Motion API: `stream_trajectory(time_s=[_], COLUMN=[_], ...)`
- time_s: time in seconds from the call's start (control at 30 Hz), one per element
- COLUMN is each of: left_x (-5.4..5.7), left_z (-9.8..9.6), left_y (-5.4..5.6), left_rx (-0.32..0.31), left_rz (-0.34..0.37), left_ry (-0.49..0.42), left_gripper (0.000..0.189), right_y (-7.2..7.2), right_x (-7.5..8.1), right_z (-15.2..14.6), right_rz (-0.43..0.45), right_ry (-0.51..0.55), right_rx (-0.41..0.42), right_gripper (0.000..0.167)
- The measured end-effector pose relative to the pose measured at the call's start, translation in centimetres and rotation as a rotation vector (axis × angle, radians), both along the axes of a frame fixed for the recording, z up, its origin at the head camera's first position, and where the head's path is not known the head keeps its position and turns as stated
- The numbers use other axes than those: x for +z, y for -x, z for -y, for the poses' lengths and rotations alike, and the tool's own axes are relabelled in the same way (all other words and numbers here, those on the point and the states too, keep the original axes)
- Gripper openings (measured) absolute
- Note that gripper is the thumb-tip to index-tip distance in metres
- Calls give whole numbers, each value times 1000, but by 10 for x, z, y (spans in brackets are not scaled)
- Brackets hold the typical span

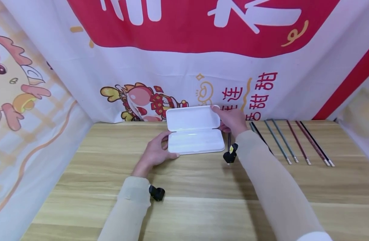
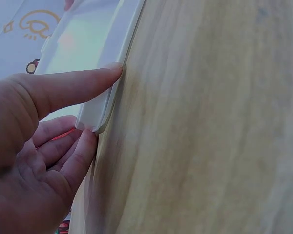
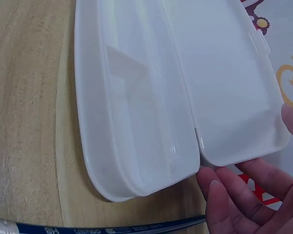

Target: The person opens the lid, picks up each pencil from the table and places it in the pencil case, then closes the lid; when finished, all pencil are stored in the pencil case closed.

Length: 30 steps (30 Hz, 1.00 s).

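Note:
A white pencil case (image 1: 196, 142) lies on the table with its lid (image 1: 193, 118) raised toward the back. In the right wrist view, its hollow base (image 3: 141, 117) shows a small divider and nothing inside. My left hand (image 1: 157, 150) holds the base's left end; the left wrist view shows the thumb on the front edge and fingertips at the corner. My right hand (image 1: 232, 119) grips the lid's right end, its thumb on the upper corner and its other fingers around the lower edge and hinge. A dark blue pencil (image 3: 112, 229) lies close beside the case's right end.
On the right of the wooden table (image 1: 196, 214) lie several pencils: green ones (image 1: 278, 142), dark red ones (image 1: 298, 142) and a black one (image 1: 317, 144). Others are partly under my right forearm. A printed cloth (image 1: 178, 77) hangs right behind the case.

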State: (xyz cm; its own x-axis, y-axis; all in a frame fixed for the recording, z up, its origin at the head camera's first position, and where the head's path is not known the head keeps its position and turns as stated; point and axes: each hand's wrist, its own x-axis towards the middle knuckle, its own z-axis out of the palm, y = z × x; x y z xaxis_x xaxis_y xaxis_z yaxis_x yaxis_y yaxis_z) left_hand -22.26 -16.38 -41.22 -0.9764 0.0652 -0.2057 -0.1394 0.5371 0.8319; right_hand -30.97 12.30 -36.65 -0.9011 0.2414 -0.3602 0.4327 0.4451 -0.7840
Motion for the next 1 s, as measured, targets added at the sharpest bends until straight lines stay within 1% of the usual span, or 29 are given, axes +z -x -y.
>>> stream_trajectory(time_s=[0.13,0.23,0.3,0.43,0.53,0.7,0.87,1.0], left_x=[3,3,3,1,1,2,2,1], left_z=[-2,-2,-2,-2,-3,-3,-2,-2], left_y=[1,1,1,1,1,1,-1,-1], left_rx=[0,1,0,0,-3,-4,0,-3], left_rz=[-4,-5,-6,-13,-16,-2,2,0], left_ry=[8,14,16,29,33,18,18,22], left_gripper=[91,90,90,90,89,90,90,90], right_y=[-2,-5,-8,-19,-29,-49,-74,-93], right_x=[0,0,0,3,7,14,17,14], right_z=[-4,-6,-8,-14,-22,-39,-59,-75], right_rz=[-2,-15,-32,-66,-97,-123,-138,-134], right_ry=[-3,15,32,20,-30,-54,-43,-56], right_rx=[30,49,59,113,158,188,200,205], right_gripper=[81,81,79,82,89,91,85,79])
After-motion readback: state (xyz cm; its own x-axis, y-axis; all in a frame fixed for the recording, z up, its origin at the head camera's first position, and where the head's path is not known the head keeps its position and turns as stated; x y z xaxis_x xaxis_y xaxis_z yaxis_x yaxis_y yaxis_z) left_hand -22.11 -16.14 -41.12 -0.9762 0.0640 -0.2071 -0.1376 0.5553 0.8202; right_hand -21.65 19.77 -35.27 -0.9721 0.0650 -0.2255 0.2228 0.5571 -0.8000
